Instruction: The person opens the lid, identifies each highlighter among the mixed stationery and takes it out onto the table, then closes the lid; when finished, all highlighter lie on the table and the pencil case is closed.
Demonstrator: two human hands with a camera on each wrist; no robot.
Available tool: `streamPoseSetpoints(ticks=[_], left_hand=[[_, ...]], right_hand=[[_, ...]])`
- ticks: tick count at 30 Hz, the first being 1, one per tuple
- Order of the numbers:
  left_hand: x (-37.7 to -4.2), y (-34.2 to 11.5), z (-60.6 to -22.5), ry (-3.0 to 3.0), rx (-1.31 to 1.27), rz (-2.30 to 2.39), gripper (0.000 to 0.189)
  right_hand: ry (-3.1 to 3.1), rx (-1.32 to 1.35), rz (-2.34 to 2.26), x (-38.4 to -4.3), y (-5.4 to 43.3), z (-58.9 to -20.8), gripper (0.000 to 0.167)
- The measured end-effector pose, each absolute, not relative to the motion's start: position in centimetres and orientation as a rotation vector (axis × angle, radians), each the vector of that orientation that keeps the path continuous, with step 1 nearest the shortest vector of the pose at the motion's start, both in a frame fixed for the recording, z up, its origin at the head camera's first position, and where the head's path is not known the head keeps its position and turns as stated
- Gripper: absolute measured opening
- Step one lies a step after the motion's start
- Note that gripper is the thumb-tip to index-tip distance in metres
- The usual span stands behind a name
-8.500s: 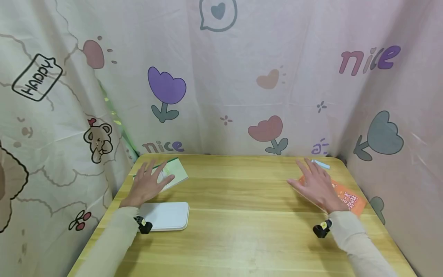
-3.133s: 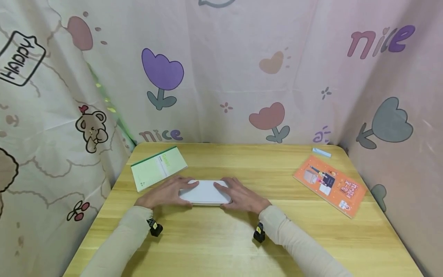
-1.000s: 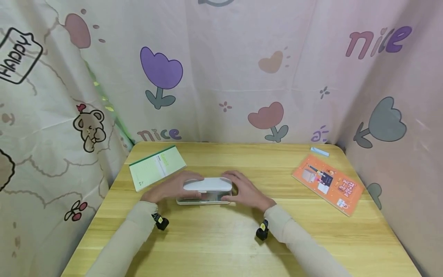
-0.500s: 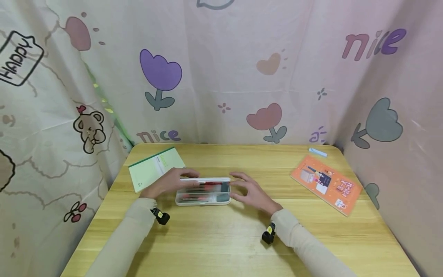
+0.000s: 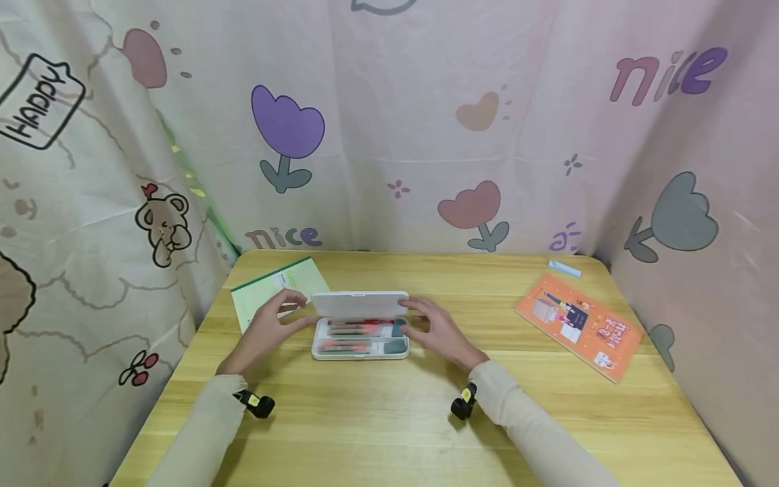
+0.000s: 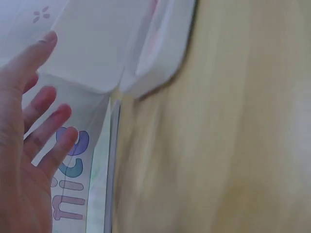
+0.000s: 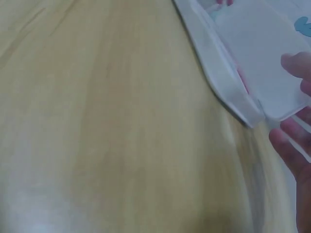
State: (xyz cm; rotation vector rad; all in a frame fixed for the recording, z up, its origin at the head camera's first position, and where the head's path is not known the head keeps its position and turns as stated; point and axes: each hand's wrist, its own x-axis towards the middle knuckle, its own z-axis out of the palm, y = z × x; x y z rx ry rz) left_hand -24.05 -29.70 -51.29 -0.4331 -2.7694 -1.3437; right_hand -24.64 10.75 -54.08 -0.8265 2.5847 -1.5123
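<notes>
A white pencil case (image 5: pixel 359 357) sits in the middle of the table with its lid (image 5: pixel 359 306) raised. Inside, two compartments hold several pens (image 5: pixel 349 346) and dark grey pieces at the right end. My left hand (image 5: pixel 264 331) hovers left of the case, over the green notebook; the left wrist view shows its fingers (image 6: pixel 60 150) spread and apart from the lid. My right hand (image 5: pixel 443 335) is at the right edge of the raised lid, fingers loosely bent. In the right wrist view its thumb (image 7: pixel 296 65) overlaps the lid; contact is unclear.
A light green notebook (image 5: pixel 249 301) lies at the back left, partly behind my left hand. At the right lies an orange booklet (image 5: pixel 584 328), with a small light blue bar-shaped item (image 5: pixel 564 268) behind it. A printed curtain (image 5: pixel 377 135) surrounds the wooden table (image 5: pixel 389 426).
The pencil case went from the left side to the middle, between both hands. Its lid has swung up, revealing the contents. My left hand has just let go and drawn back left.
</notes>
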Motion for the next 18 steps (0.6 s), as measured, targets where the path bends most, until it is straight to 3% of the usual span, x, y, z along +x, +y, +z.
streamPoseSetpoints(ticks=[5, 14, 18], left_hand=[[-23.5, -29.5, -52.1, -2.833, -0.549, -1.245, 0.044], [-23.8, -27.8, -53.0, -2.979, -0.685, -1.109, 0.068], [-23.9, -27.4, -52.9, -3.016, -0.708, -1.022, 0.076]], right_hand=[[2.544, -0.756, -1.564, -25.3, 10.5, -53.9, 0.059], [2.520, -0.692, -1.620, -25.9, 10.1, -53.9, 0.056], [2.618, -0.691, -1.728, -25.6, 9.6, -53.8, 0.046]])
